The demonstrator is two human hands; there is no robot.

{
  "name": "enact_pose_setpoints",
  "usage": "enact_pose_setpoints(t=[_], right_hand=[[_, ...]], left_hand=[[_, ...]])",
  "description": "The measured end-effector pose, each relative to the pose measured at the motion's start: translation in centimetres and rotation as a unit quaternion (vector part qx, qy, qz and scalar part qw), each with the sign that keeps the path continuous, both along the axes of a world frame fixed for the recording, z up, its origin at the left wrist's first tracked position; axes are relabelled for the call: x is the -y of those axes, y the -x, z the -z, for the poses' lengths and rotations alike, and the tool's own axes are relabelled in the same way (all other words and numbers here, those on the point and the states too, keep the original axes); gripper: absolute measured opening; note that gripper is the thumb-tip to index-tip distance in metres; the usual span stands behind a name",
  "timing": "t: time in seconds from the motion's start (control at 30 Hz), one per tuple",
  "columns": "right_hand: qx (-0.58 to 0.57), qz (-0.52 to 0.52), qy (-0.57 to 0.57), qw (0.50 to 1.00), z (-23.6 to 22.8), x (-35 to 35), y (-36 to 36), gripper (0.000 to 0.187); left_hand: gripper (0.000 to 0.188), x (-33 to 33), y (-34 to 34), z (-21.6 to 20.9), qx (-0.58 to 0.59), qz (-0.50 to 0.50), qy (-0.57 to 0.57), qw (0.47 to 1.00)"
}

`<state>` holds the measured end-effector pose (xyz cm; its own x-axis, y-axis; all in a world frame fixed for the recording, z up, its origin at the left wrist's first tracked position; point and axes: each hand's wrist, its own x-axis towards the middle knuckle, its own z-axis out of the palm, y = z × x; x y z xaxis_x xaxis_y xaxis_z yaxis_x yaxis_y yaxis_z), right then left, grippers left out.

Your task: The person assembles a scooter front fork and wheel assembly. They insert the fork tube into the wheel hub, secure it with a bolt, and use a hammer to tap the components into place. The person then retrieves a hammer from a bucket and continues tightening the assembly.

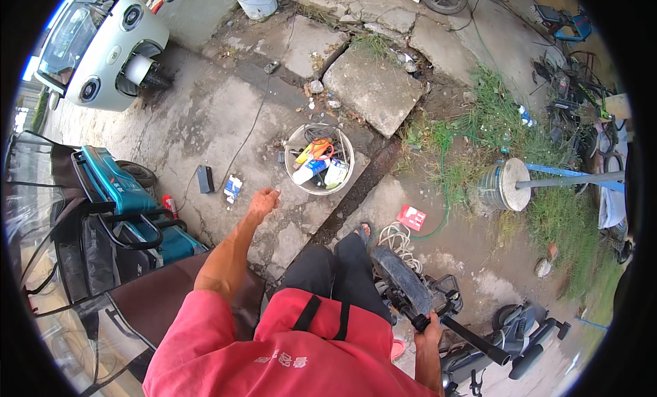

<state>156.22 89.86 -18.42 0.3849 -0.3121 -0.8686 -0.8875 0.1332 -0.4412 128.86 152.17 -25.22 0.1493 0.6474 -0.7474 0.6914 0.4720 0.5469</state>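
Red short-sleeved shirt (287,356) with pale lettering, black trousers (335,274), black straps, open sandal (364,229), bare forearms

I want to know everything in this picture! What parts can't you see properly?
- Basin, head view: its tools are piled up, so the lower ones are hidden.
- Left hand: too small to tell whether it holds anything.
- Right hand: grips a black handlebar; the palm side is hidden.
- Bike parts, right rim: bent and blurred by the fisheye.
- Small car: cut off by the rim.

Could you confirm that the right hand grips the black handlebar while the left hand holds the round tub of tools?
Not quite: the head view shows the left hand empty in the air, short of the tub. The right hand does grip the handlebar.
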Motion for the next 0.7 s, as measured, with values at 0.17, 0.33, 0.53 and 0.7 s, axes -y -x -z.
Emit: enact_pose_setpoints(t=[0.17, 0.33, 0.53, 0.7], right_hand=[[0.031, 0.008, -0.026, 0.999, -1.8, -2.7, 0.9, 0.018], [0.058, 0.044, -0.053, 0.996, -4.2, -6.4, 3.5, 0.018], [0.046, 0.107, -0.038, 0.993, -3.3, -10.8, 6.0, 0.018], [0.035, 0.094, -0.043, 0.994, -1.9, -13.7, 7.0, 0.017]], left_hand=[[0.029, -7.3, -5.2, 2.8, -0.005, 0.060, -0.050, 0.997], [0.045, -15.2, -8.4, 9.2, -0.079, 0.140, -0.141, 0.977], [0.042, -20.8, -11.5, 16.2, -0.184, 0.255, -0.256, 0.914], [0.043, -24.3, -10.5, 21.9, -0.011, 0.100, -0.170, 0.980]])
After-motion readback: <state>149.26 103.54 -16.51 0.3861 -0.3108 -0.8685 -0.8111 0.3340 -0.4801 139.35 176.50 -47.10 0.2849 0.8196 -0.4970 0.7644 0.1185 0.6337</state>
